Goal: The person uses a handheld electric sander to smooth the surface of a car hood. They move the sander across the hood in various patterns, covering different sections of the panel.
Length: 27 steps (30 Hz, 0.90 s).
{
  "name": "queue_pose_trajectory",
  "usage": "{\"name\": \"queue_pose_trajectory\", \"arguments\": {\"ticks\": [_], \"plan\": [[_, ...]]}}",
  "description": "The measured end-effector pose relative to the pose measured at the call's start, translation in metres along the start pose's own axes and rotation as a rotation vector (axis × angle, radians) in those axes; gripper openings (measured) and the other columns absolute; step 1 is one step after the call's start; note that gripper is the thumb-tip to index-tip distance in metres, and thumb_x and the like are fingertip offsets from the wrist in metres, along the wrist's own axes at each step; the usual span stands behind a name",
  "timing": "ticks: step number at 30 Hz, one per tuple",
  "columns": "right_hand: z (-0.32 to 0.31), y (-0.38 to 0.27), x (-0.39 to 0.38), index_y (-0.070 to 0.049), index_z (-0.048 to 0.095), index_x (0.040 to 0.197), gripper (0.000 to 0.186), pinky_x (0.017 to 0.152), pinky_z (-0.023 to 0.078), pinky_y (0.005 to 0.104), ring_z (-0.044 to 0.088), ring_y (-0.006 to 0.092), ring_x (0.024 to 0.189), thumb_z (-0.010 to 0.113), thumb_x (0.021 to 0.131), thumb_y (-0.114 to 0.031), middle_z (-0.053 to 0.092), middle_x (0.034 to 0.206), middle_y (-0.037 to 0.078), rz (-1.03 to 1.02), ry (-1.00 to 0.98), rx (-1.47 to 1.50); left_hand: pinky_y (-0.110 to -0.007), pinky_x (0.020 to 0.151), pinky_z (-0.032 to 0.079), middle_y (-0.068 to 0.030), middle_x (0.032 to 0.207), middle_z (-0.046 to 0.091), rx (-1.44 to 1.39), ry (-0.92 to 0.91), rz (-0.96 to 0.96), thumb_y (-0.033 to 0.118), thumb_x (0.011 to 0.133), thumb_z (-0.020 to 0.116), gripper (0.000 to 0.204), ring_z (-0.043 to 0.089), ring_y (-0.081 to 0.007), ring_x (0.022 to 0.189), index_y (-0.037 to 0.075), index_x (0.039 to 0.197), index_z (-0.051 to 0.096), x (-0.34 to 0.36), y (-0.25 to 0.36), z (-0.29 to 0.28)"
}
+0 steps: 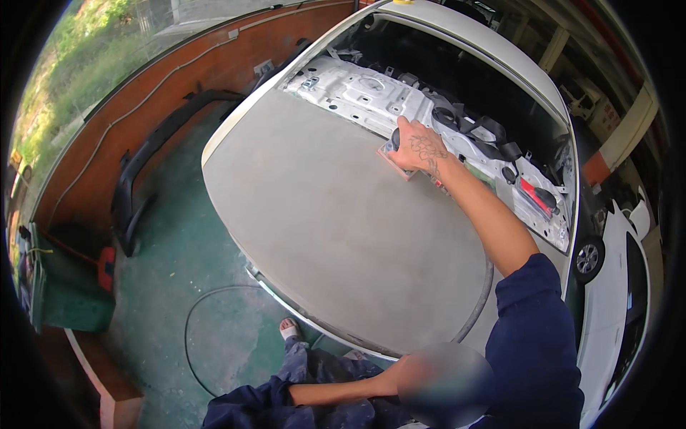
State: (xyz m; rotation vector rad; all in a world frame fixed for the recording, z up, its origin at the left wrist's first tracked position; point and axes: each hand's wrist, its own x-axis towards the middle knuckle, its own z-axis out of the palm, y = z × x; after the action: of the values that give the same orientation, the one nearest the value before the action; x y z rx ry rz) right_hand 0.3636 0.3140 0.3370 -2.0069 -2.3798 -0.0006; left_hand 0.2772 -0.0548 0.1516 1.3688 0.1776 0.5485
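Note:
At the far edge of a car's dull grey trunk lid point(336, 214), my right hand point(423, 148) is closed over the dark top of a sander point(390, 149). Its flat, square-cornered pad rests against the panel. The right arm stretches out over the lid. A grey hose point(486, 292) curves over the lid's right part toward the near edge. Close to my body, my left hand point(391, 377) lies in front of my lap; a blurred round patch covers its fingers, so their pose and anything in them are hidden.
Beyond the lid is the car's bare white rear shelf point(371, 86) with black straps and a red piece point(536, 196). A black bumper point(132, 171) stands by the orange wall. A hose point(187, 329) loops over the green floor beside a green bin point(75, 300). Another white car point(611, 300) is at right.

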Motion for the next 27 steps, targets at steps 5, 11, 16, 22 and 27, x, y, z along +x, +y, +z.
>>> {"name": "queue_pose_trajectory", "arguments": {"ticks": [5, 11, 16, 22, 27], "plan": [[0.016, -0.037, -0.033, -0.001, 0.054, 0.129, 0.064, 0.096, 0.056, 0.0544, 0.068, 0.0468, 0.112, 0.077, 0.084, -0.04, 0.064, 0.123, 0.029, -0.159, -0.062, -0.02, -0.037, 0.098, 0.048, -0.0099, 0.125, 0.06, -0.067, -0.023, -0.006, 0.025, 0.107, 0.057, 0.033, 0.059, -0.0213, 0.114, 0.0, 0.13, 0.059, 0.009, 0.004, 0.015], [0.006, -0.015, -0.026, 0.001, 0.053, 0.128, 0.06, 0.091, 0.059, 0.0541, 0.072, 0.0469, 0.105, 0.077, 0.086, -0.034, 0.065, 0.12, 0.028, -0.091, -0.001, -0.045, -0.033, 0.082, 0.048, -0.0056, 0.099, 0.061, -0.091, 0.013, -0.081, 0.033, 0.108, 0.06, 0.033, 0.057, -0.0151, 0.092, 0.001, 0.109, 0.065, 0.005, 0.014, 0.012], [0.007, -0.023, -0.023, 0.003, 0.053, 0.126, 0.06, 0.09, 0.059, 0.0541, 0.072, 0.0475, 0.105, 0.077, 0.085, -0.034, 0.064, 0.116, 0.029, -0.123, -0.007, -0.01, -0.032, 0.065, 0.04, 0.0004, 0.073, 0.047, -0.051, -0.015, -0.38, 0.04, 0.108, 0.062, 0.046, 0.044, -0.0106, 0.071, 0.002, 0.084, 0.058, -0.01, 0.02, -0.002], [0.014, -0.085, -0.039, -0.003, 0.054, 0.125, 0.058, 0.095, 0.057, 0.0544, 0.068, 0.0472, 0.11, 0.077, 0.084, -0.037, 0.065, 0.121, 0.025, -0.262, -0.164, 0.062, -0.034, 0.058, 0.031, 0.0003, 0.064, 0.032, -0.103, 0.011, -0.3, 0.046, 0.107, 0.063, 0.058, 0.031, -0.0116, 0.064, 0.003, 0.073, 0.046, -0.016, 0.029, 0.002], [0.017, -0.065, 0.014, 0.001, 0.054, 0.129, 0.065, 0.094, 0.058, 0.0524, 0.07, 0.0453, 0.111, 0.076, 0.086, -0.042, 0.066, 0.121, 0.027, -0.143, -0.009, 0.009, -0.034, 0.057, 0.03, 0.0023, 0.064, 0.031, -0.16, 0.144, -0.296, 0.042, 0.108, 0.063, 0.056, 0.03, -0.0103, 0.064, 0.003, 0.072, 0.046, -0.019, 0.039, -0.009]]}}
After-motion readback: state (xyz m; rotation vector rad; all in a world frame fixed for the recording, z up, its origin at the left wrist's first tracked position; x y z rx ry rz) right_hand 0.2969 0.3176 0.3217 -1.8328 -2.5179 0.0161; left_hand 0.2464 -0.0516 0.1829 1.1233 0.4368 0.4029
